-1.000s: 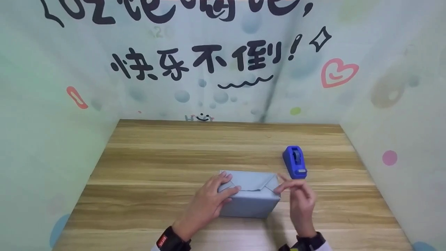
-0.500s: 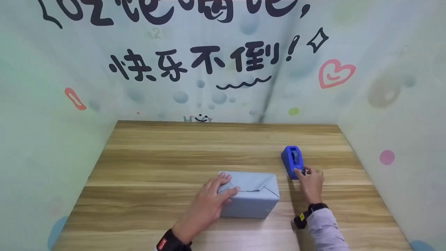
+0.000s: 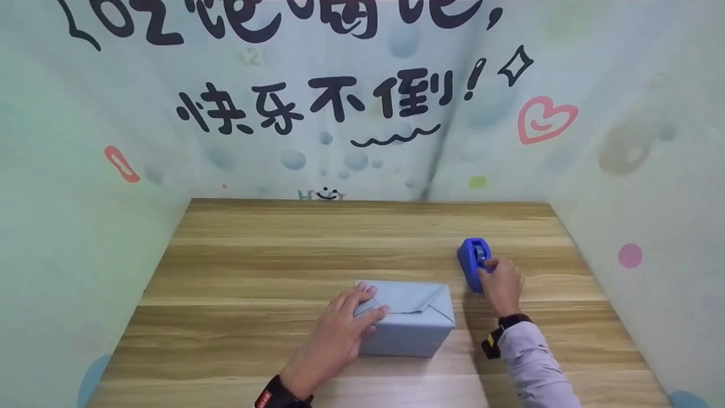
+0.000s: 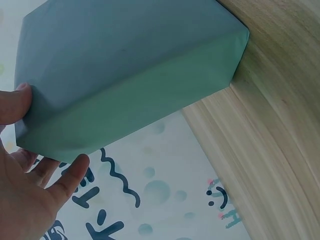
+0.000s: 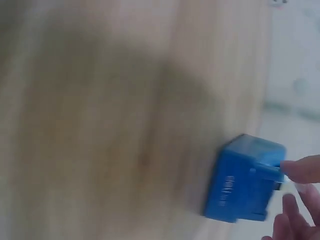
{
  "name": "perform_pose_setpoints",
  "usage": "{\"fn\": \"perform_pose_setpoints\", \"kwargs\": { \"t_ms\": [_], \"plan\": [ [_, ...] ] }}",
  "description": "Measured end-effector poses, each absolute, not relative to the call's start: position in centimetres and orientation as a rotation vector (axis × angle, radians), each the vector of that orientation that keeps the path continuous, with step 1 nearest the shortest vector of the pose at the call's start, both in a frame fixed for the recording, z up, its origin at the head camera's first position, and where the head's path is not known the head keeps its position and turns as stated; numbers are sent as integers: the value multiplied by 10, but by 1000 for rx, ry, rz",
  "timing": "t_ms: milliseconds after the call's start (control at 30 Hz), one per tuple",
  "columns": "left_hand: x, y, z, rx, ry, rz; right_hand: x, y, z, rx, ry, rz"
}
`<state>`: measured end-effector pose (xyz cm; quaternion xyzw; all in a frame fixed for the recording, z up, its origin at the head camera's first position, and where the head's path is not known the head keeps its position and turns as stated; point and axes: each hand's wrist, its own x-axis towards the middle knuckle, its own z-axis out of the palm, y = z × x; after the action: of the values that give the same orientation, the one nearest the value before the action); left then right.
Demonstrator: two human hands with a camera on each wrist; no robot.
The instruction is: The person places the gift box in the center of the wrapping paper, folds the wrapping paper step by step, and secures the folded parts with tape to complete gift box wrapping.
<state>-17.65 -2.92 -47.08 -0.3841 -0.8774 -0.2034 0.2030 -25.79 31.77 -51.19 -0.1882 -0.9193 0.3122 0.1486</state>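
A box wrapped in light blue paper [image 3: 409, 339] rests on the table with a folded paper flap across its top. My left hand [image 3: 331, 343] grips its left end, thumb and fingers lying on opposite sides in the left wrist view. To the right of the box stands a blue tape dispenser [image 3: 468, 271], its tape roll [image 3: 480, 253] showing. My right hand [image 3: 502, 288] is at the dispenser's near end, thumb and forefinger pinching at the tape's end. The fingers cover much of the cutter edge. In the right wrist view the thumb [image 5: 302, 170] overlaps the dispenser's front.
The wood-grain table [image 3: 255, 255] is bordered by a printed white curtain [image 3: 362, 164] at the back and on both sides. The dispenser stands on the right half of the table, behind and right of the box.
My right hand has left the box's right end, reached the tape dispenser, and then shifted slightly farther back along it. My left hand and the box have stayed put.
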Motion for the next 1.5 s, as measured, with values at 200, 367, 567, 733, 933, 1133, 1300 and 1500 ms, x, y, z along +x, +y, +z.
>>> {"fn": "perform_pose_setpoints", "kwargs": {
  "t_ms": [200,367,567,733,933,1133,1300,1500],
  "plan": [
    [-178,-30,-471,-1069,-2411,-596,-261,328,-495,-596,-2569,1160],
    [-175,-30,-469,-1071,-2464,-608,-254,336,-490,-748,-2503,1545],
    [-174,-30,-469,-1073,-2474,-616,-243,338,-492,-880,-2013,2249],
    [-174,-31,-470,-1081,-2481,-603,-231,333,-508,-891,-1626,2428],
    [-175,-31,-469,-1085,-2494,-586,-219,322,-538,-777,-1358,2405],
    [-175,-30,-471,-1070,-2469,-640,-224,319,-555,-806,-1703,2013],
    [-174,-29,-471,-1059,-2478,-641,-226,328,-554,-681,-2239,1383],
    [-176,-30,-472,-1073,-2486,-604,-221,348,-543,-434,-2595,918]
  ]
}}
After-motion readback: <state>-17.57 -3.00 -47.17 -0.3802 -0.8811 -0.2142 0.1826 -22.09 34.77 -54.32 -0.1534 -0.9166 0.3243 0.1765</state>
